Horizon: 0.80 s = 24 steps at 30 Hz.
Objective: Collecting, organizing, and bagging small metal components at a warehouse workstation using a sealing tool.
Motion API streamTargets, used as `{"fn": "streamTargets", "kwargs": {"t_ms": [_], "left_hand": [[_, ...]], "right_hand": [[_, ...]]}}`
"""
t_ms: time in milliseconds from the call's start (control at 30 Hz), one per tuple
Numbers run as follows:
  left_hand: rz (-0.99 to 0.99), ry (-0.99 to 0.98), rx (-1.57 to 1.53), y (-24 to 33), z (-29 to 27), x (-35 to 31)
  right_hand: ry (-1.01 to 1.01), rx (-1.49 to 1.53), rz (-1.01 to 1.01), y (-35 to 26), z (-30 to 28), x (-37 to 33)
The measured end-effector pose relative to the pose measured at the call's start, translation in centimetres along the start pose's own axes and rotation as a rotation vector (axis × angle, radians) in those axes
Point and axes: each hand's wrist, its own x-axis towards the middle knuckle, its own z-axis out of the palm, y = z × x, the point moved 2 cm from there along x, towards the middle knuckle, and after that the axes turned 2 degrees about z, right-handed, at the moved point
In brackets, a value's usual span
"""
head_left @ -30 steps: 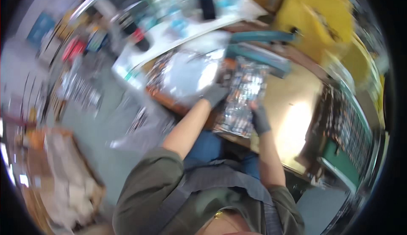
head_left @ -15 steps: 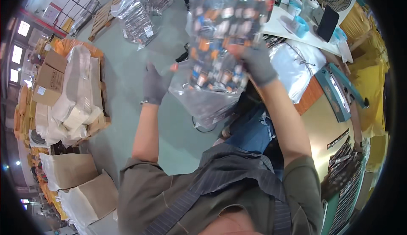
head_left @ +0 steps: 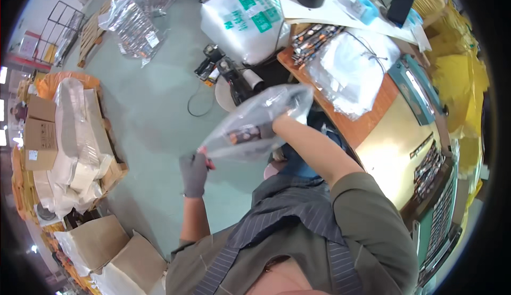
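Note:
A clear plastic bag (head_left: 229,143) is stretched between my two gloved hands, above the floor and left of the table. My left hand (head_left: 194,175), in a grey glove with bare fingertips, is closed on the bag's left edge. My right hand (head_left: 266,130) reaches inside the bag and shows only through the plastic. Its fingers blur with dark and orange-pink patches, so their pose, and whether they hold something, is unclear.
At right, the table (head_left: 372,122) carries a stack of clear bags (head_left: 351,71), patterned strips (head_left: 311,42) and a teal bar device (head_left: 415,90). A large white sack (head_left: 242,21) stands ahead. Wrapped goods on a pallet (head_left: 80,146) and cartons (head_left: 101,242) stand at left.
The clear-wrapped pack of colourful pieces has left my right hand and the view. My right hand has come down into the clear bag; my left hand has closed on its edge.

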Motion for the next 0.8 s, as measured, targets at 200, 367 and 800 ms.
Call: {"fn": "streamTargets", "kwargs": {"t_ms": [200,367,800], "left_hand": [[0.378,0.024,0.425,4.3,-1.0,4.4],[0.962,-0.013,0.084,15.8,11.8,1.8],[1.031,-1.064,0.233,19.0,40.7,2.4]], "right_hand": [[0.476,0.189,0.149,0.0,-9.4,-8.7],[0.668,0.611,0.655,0.1,-8.8,-24.4],[1.209,1.148,1.255,-8.8,0.5,-48.4]]}}
